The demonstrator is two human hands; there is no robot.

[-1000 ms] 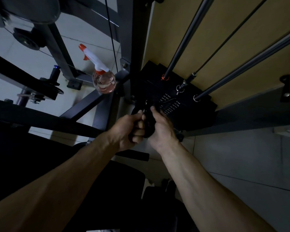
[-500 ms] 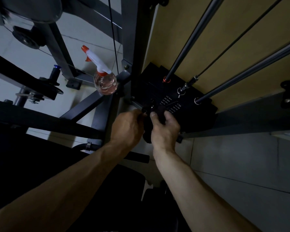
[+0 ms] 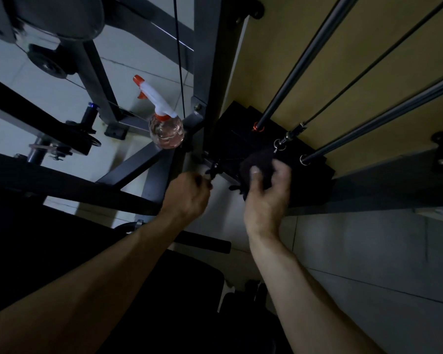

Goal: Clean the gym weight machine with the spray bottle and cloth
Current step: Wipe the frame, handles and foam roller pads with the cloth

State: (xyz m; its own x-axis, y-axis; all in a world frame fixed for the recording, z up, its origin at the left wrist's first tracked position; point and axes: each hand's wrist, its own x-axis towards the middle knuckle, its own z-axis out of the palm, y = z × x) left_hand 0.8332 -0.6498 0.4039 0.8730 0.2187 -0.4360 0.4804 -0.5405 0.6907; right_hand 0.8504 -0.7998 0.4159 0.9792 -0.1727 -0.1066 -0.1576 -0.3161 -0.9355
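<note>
A dark cloth (image 3: 260,163) was bunched in the right hand (image 3: 267,198), the thumb pressed over its near face and the fingers curled round the far side, so that the wad was pinched against the top of the black weight stack (image 3: 315,180). Just beyond the grip, the selector cable's clip (image 3: 279,144) and two guide rods (image 3: 368,129) entered the stack. The left hand (image 3: 187,198) was closed into a loose fist, and a small dark piece at the frame's edge appeared to be held at the fingertips; what exactly was pinched could not be told in the dim light. The spray bottle (image 3: 164,126) stood untouched on a frame bar (image 3: 136,164), well beyond the left hand.

The wiping step would be done well if the cloth were kept flat under the fingers rather than balled, and drawn around the rod bases instead of across them. Snagging on the clip was judged the main risk. More spray was probably needed, since the stack's surface looked dry.
</note>
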